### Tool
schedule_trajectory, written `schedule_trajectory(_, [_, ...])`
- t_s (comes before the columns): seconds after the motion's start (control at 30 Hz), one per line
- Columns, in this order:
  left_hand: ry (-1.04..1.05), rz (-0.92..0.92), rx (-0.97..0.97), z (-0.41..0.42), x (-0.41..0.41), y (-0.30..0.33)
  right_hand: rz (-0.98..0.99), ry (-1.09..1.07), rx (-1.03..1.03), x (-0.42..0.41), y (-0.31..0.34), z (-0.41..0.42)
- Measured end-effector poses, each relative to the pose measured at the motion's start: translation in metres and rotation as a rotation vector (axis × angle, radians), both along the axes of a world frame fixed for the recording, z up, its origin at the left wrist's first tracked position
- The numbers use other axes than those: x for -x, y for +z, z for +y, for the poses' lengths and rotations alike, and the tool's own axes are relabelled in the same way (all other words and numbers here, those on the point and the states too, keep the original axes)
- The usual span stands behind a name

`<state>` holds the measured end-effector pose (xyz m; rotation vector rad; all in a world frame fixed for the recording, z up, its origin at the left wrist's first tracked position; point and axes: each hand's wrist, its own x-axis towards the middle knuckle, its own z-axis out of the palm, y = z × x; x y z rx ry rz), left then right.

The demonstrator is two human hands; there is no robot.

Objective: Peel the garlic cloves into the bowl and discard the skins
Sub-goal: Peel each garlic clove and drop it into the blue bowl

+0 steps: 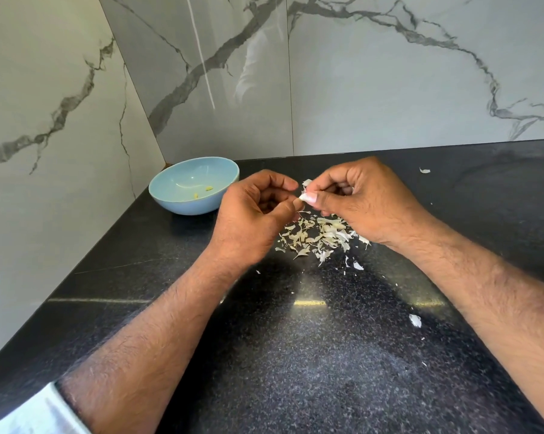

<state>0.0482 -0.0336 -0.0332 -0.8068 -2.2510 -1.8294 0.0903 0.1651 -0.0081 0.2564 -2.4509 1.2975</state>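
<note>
A black speckled stone countertop [327, 355] ran into a corner of grey-veined marble wall panels [389, 73], where a person worked with both forearms stretched over the slab. A pale blue bowl [183, 205] stood near the corner, just beside the left hand [251, 220], with a few small yellowish peeled cloves [201, 192] lying in its bottom. Beneath the hands lay a loose heap of papery garlic skins [317, 236], with stray flakes scattered well apart across the stone. The right hand [358, 198] pinched a small white garlic clove [306, 195] between thumb and fingertips, held above the heap; the left hand's fingers curled toward its tip, though whether they gripped skin could not be told. The clove appeared light, firm and smooth enough to slip once bared, best held by its body while the dry, brittle skin, likely to tear into shreds, was picked at from the pointed end.
</note>
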Motion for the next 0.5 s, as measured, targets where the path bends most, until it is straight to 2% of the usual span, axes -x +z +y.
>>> schedule_trajectory(0.1, [0.011, 0.014, 0.028, 0.0008, 0.0007, -0.0015, -0.039, -0.018, 0.060, 0.0015, -0.0048, -0.0033])
schedule_trajectory(0.2, [0.022, 0.037, 0.052, -0.0001, 0.0031, -0.0037, -0.165, 0.009, 0.257, 0.0006, -0.0056, -0.0077])
schedule_trajectory(0.4, [0.092, 0.243, 0.188, 0.0010, 0.0013, -0.0049, -0.421, 0.114, 0.604, -0.0029, -0.0015, -0.0084])
schedule_trajectory(0.5, [0.010, 0.139, 0.117, 0.0044, 0.0009, -0.0056, -0.491, 0.152, 0.734, -0.0045, 0.0027, -0.0086])
